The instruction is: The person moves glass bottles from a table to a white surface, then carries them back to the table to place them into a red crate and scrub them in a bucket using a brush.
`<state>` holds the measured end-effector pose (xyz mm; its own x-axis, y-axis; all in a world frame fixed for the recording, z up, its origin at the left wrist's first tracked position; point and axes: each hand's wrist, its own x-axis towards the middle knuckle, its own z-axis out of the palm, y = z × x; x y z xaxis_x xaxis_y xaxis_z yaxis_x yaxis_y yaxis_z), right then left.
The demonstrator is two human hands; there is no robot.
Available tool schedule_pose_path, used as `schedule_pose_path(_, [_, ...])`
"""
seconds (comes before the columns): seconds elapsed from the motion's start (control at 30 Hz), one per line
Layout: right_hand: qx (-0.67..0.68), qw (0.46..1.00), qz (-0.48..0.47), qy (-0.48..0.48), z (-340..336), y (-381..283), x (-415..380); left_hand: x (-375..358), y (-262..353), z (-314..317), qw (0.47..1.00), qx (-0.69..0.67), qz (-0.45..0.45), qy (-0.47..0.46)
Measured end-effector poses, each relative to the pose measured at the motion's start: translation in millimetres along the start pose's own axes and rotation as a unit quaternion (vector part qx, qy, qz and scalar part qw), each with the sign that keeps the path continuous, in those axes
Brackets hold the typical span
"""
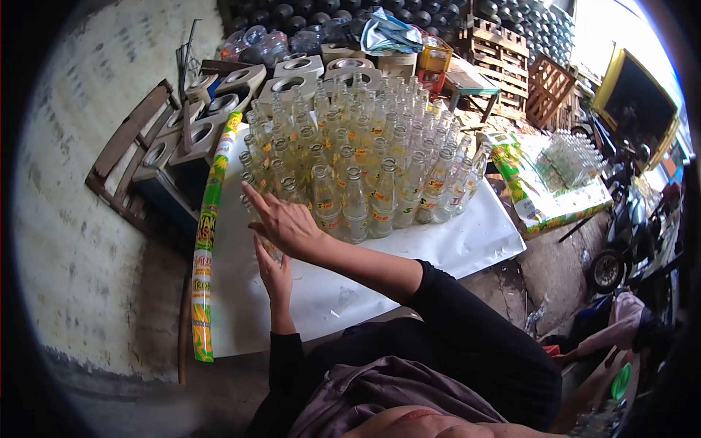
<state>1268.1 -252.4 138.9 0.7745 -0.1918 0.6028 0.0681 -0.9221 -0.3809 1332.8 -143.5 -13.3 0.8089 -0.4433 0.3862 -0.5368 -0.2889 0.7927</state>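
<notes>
Presently, both hands at the near left corner of a dense block of clear glass bottles (pixel 355 204), upright, necks up, on a white sheet (pixel 328 303). Right hand (pixel 288 225) reaches across from the right, palm down, above and in front of the corner bottles; index finger extended toward a bottle neck, the others less clear, somewhat apart. Contact with glass: cannot tell. Left hand (pixel 274 277) just below it, fingers pointing up, thumb apart from them, beside a bottle partly hidden between the hands; whether it grips that bottle, cannot tell. Many bottles bear red and yellow lettering. Sheet's left edge: a bright green, yellow and orange printed strip (pixel 207 252). Beyond the block, pale moulded pieces (pixel 296 84) with round openings, near yellow and red crates (pixel 434 55). To the right, a smaller group of clear bottles (pixel 573 160) on another white surface. Lower right, another person's pale sleeve (pixel 624 321), well apart from both hands.
</notes>
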Motion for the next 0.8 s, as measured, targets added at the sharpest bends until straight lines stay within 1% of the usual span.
schedule_pose_path(0.07, [0.018, 1.000, -0.001, -0.009, -12.5, 0.5, -13.2, 3.3, 2.2, -0.2, 1.000, -0.014, -0.028, -0.001])
schedule_pose_path(0.13, [0.043, 0.999, 0.000, -0.027, -28.2, 3.0, -33.1, 2.2, -7.4, 2.9, 1.000, 0.025, -0.008, 0.005])
schedule_pose_path(0.2, [0.047, 0.999, 0.004, 0.007, -32.7, 14.4, -61.1, 1.6, -19.4, 8.9, 1.000, 0.025, -0.004, 0.017])
schedule_pose_path(0.23, [0.056, 0.998, 0.017, 0.008, -40.1, 19.2, -75.1, 2.5, -8.2, 9.2, 1.000, 0.018, 0.007, -0.001])
schedule_pose_path(0.27, [0.053, 0.998, 0.030, 0.013, -45.5, 25.7, -90.0, 1.7, 3.5, 5.8, 1.000, 0.001, 0.010, 0.011])
schedule_pose_path(0.3, [0.045, 0.998, 0.053, 0.010, -50.7, 33.1, -105.1, 0.0, 13.0, 6.1, 1.000, -0.016, 0.012, 0.020])
schedule_pose_path(0.33, [0.037, 0.996, 0.078, 0.006, -57.0, 40.9, -120.8, -1.3, 11.2, 10.8, 0.999, -0.024, 0.021, -0.005])
schedule_pose_path(0.37, [0.026, 0.994, 0.101, 0.016, -64.9, 47.5, -136.9, -1.0, 5.1, 12.4, 1.000, -0.013, 0.025, 0.014])
schedule_pose_path(0.4, [0.015, 0.989, 0.147, 0.015, -72.8, 52.1, -153.8, -0.3, 0.2, 12.8, 0.999, -0.001, 0.029, 0.034])
schedule_pose_path(0.43, [0.006, 0.982, 0.191, 0.013, -80.4, 55.6, -171.4, 0.1, 0.0, 11.4, 0.999, -0.006, 0.037, 0.012])
schedule_pose_path(0.47, [0.009, 0.978, 0.200, 0.055, -88.8, 59.0, -190.0, 1.1, 1.7, 8.4, 1.000, 0.000, 0.014, 0.000])
schedule_pose_path(0.5, [-0.001, 0.971, 0.230, 0.066, -97.1, 63.4, -210.2, 2.4, 0.8, 8.5, 1.000, 0.006, -0.008, -0.009])
schedule_pose_path(0.53, [-0.010, 0.963, 0.258, 0.076, -106.0, 65.9, -230.6, 2.7, -3.1, 11.2, 1.000, 0.002, 0.001, -0.024])
schedule_pose_path(0.57, [-0.022, 0.951, 0.297, 0.081, -116.3, 64.9, -250.1, 2.6, -8.0, 13.9, 0.998, 0.047, 0.039, 0.026])
schedule_pose_path(0.6, [-0.044, 0.943, 0.316, 0.094, -123.9, 65.8, -273.1, 3.5, -15.0, 15.4, 0.990, 0.090, 0.077, 0.077])
schedule_pose_path(0.63, [-0.056, 0.935, 0.332, 0.115, -130.6, 66.3, -298.2, 5.7, -16.2, 13.5, 0.987, 0.124, 0.077, 0.073])
schedule_pose_path(0.67, [-0.068, 0.925, 0.347, 0.136, -138.0, 64.1, -322.8, 4.7, -15.3, 17.2, 0.987, 0.116, 0.089, 0.063])
schedule_pose_path(0.77, [-0.102, 0.880, 0.433, 0.166, -166.6, 38.9, -386.8, -4.2, 35.0, 16.5, 0.960, 0.122, 0.162, 0.193])
schedule_pose_path(0.8, [-0.109, 0.872, 0.445, 0.173, -175.9, 27.8, -405.6, -3.9, 46.1, 20.3, 0.948, 0.116, 0.189, 0.228])
